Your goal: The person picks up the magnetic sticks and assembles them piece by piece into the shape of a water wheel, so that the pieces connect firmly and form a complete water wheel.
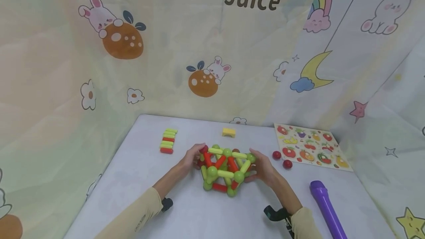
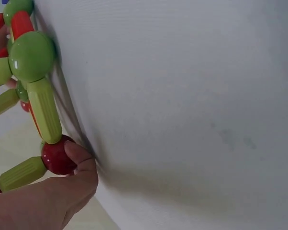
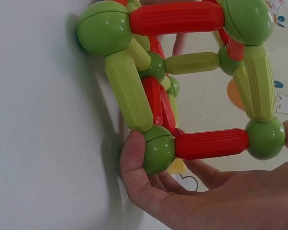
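Note:
Both hands hold a ball-and-stick toy structure (image 1: 225,174), built of red and light green rods joined by green and dark red balls. My left hand (image 1: 190,158) grips its left side; in the left wrist view the fingers curl at a dark red ball (image 2: 54,157) on one corner. On the opposite side, my right hand (image 1: 265,168) spans the structure. The right wrist view shows fingers against one green ball (image 3: 162,152) and the thumb side at another green ball (image 3: 266,139), with a red rod (image 3: 211,143) between them. Some far-side balls and fingertips are hidden.
Several short rods (image 1: 167,139) lie in a column at the back left. A yellow arched block (image 1: 228,132) sits at the back. Right of the hands are two dark red balls (image 1: 287,164), a fruit-picture board (image 1: 310,146) and a purple microphone-shaped object (image 1: 327,207).

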The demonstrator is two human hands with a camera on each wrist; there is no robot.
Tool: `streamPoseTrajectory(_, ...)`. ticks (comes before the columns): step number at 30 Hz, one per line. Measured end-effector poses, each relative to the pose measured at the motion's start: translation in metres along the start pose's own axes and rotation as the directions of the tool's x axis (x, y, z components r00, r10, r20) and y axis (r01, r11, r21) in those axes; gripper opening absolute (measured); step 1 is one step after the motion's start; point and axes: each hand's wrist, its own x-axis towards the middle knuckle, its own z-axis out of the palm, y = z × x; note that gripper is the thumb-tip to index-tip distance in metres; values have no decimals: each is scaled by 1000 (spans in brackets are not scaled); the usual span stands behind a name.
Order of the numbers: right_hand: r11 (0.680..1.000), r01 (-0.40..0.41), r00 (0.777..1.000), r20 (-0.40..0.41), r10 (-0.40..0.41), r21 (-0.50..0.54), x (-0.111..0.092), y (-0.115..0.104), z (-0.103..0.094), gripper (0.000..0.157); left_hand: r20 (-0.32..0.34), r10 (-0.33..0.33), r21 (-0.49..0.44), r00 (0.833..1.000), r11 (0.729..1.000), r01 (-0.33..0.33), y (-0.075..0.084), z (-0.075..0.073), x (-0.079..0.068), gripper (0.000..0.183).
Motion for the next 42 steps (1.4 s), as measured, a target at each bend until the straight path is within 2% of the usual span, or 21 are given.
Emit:
streamPoseTrajectory(4,1000,1,1000,17,-1,-1,-1,0,0,73,23,5,-24,1000,1000,-4,-2,0,1,61)
streamPoseTrajectory(16,1000,-6,998,68,6,12,-3,0,-2,80,68,6,-7,998,1000,-5,0,-1,-2,63)
streamPoseTrajectory(22,998,66,991,121,-64,-12,-4,-1,-8,78,119,18,-17,993,1000,-16,-1,-5,0,76)
streamPoseTrajectory(26,992,119,978,180,-109,-49,-6,-3,-14,74,162,59,-21,985,998,-57,-1,-8,1,78)
streamPoseTrajectory(31,978,182,954,258,-151,-99,-10,-4,-24,74,209,128,17,970,991,-134,1,-13,-1,74)
streamPoseTrajectory(34,964,235,941,279,-194,-124,-13,-5,-30,75,241,174,48,955,980,-191,3,-16,-3,73)
streamPoseTrajectory(37,944,294,927,286,-243,-152,-16,-5,-34,74,277,228,75,934,963,-257,4,-18,-5,77)
streamPoseTrajectory(42,891,396,900,288,-328,-222,-17,-3,-39,76,322,320,96,891,925,-367,7,-20,-8,87)
